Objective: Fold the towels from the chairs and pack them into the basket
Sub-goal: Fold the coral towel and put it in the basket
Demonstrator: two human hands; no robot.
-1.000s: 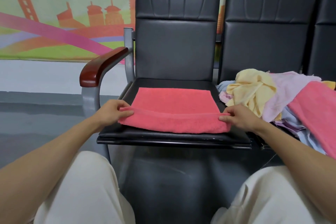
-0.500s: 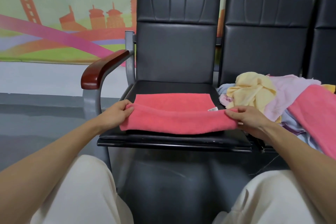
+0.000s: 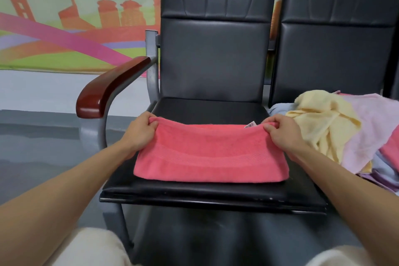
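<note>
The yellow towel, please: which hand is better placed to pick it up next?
Probably the right hand: it pinches a corner of the pink towel beside the yellow towel, while the left hand holds the opposite corner, farther away.

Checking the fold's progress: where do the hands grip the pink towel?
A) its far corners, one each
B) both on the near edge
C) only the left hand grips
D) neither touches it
A: left hand and right hand each pinch a far corner of the pink towel.
</note>
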